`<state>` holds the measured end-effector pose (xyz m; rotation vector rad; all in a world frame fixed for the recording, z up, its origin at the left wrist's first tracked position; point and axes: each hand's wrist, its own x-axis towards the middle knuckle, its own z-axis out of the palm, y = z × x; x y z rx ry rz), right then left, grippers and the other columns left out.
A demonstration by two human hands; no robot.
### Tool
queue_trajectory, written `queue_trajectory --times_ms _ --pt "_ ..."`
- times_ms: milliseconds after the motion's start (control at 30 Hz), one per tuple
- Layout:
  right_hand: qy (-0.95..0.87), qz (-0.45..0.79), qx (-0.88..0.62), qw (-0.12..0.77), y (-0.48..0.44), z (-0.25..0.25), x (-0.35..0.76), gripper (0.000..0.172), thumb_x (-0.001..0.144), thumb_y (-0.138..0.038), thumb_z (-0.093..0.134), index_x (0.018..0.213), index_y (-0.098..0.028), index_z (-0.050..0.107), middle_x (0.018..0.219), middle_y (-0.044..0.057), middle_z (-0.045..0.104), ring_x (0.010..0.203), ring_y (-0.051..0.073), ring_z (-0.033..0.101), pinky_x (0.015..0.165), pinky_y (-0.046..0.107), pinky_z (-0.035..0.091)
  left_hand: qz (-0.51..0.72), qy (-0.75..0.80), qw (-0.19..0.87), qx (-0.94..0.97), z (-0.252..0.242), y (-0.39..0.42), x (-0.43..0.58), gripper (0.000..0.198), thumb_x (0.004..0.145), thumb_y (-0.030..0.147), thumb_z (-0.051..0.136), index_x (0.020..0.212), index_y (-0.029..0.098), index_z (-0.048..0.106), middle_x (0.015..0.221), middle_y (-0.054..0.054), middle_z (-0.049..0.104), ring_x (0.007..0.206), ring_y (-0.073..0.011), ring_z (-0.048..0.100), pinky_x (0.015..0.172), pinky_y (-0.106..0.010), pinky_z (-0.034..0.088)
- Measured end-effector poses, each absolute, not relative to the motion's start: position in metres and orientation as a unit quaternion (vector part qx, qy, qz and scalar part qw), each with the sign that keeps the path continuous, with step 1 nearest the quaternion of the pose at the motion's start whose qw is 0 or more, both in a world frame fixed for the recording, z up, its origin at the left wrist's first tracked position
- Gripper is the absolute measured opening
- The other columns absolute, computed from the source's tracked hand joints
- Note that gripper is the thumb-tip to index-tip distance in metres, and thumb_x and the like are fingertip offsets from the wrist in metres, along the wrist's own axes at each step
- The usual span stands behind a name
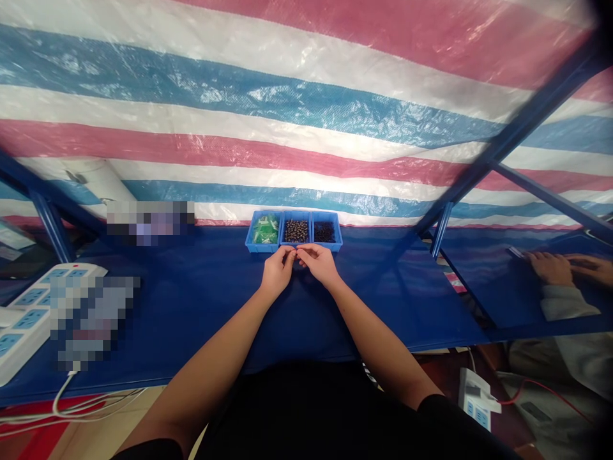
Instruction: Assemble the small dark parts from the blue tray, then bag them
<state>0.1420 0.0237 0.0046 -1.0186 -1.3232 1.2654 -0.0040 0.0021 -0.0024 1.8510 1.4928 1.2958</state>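
Note:
My left hand (278,271) and my right hand (318,263) meet fingertip to fingertip above the blue table, just in front of three blue bins. Both are closed in a pinch; whatever lies between the fingertips is too small to make out. Directly beyond my fingers, the middle bin (296,216) holds many small brass-and-dark pieces (296,230). In the left bin (249,241) lie green and clear plastic bags (265,229). Small black pieces (324,232) fill part of the right bin (340,239).
A white power strip (22,345) and a blurred-out object (96,319) with a cable lie on the table (191,306) at left. Blue metal frame bars (445,191) rise at right. Beyond them, another person's hands (550,267) rest at a neighbouring table. Striped sheeting (287,147) hangs behind.

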Motion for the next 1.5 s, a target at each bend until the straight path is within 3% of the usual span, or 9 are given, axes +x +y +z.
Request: queue_trajectory --times_ms 233,467,700,900,1100,1267,1500 --pt "-0.536 0.518 -0.422 0.516 0.0262 0.0029 0.1421 0.033 0.076 -0.044 0.069 0.093 -0.016 0.072 0.076 0.005 0.070 0.059 0.013 0.061 0.057 0.026 0.052 0.483 0.529 0.227 0.660 0.0007 0.0005 -0.0026 0.024 0.090 0.037 0.054 0.108 0.022 0.062 0.090 -0.001 0.072 0.079 -0.0148 0.067 0.067 -0.024 0.049" --pt "-0.556 0.502 -0.430 0.504 0.0242 0.0035 0.1423 0.033 0.077 -0.043 0.068 0.094 -0.016 0.072 0.078 0.006 0.070 0.062 0.014 0.063 0.058 0.027 0.053 0.471 0.526 0.202 0.679 -0.0003 0.0027 -0.0039 0.021 0.092 0.035 0.050 0.098 0.021 0.064 0.093 -0.003 0.071 0.080 -0.0151 0.066 0.075 -0.026 0.050" --pt "-0.569 0.493 -0.425 0.502 0.0207 0.0068 0.1414 0.033 0.076 -0.043 0.069 0.096 -0.016 0.072 0.076 0.005 0.070 0.065 0.015 0.063 0.062 0.027 0.054 0.461 0.543 0.207 0.670 -0.0017 0.0023 -0.0053 0.024 0.094 0.039 0.047 0.099 0.021 0.062 0.085 -0.001 0.070 0.075 -0.0148 0.066 0.071 -0.026 0.049" --pt "-0.540 0.505 -0.432 0.517 0.0247 0.0053 0.1418 0.035 0.076 -0.045 0.068 0.095 -0.016 0.072 0.077 0.006 0.070 0.062 0.014 0.062 0.060 0.027 0.053 0.481 0.540 0.214 0.657 -0.0001 0.0004 -0.0024 0.027 0.090 0.039 0.054 0.110 0.022 0.060 0.088 -0.002 0.072 0.076 -0.0150 0.067 0.067 -0.025 0.049" --pt "-0.540 0.519 -0.423 0.509 0.0255 0.0044 0.1424 0.035 0.077 -0.045 0.067 0.094 -0.015 0.072 0.078 0.006 0.070 0.061 0.013 0.062 0.058 0.026 0.051 0.485 0.522 0.210 0.670 0.0013 0.0010 -0.0021 0.022 0.092 0.036 0.050 0.100 0.020 0.064 0.094 -0.003 0.071 0.080 -0.0143 0.065 0.073 -0.026 0.050" --pt "-0.550 0.505 -0.430 0.507 0.0229 0.0065 0.1417 0.036 0.076 -0.045 0.069 0.097 -0.016 0.071 0.076 0.005 0.070 0.063 0.014 0.062 0.059 0.026 0.052 0.472 0.529 0.212 0.673 0.0034 -0.0007 -0.0030 0.024 0.093 0.038 0.048 0.099 0.021 0.064 0.090 -0.002 0.070 0.077 -0.0144 0.065 0.069 -0.025 0.049" --pt "-0.546 0.509 -0.423 0.513 0.0239 0.0054 0.1417 0.035 0.075 -0.047 0.068 0.091 -0.016 0.072 0.076 0.005 0.070 0.061 0.014 0.062 0.060 0.026 0.052 0.470 0.536 0.214 0.668 0.0009 -0.0005 -0.0027 0.025 0.092 0.037 0.051 0.111 0.023 0.062 0.092 -0.002 0.072 0.080 -0.0156 0.067 0.068 -0.025 0.050"
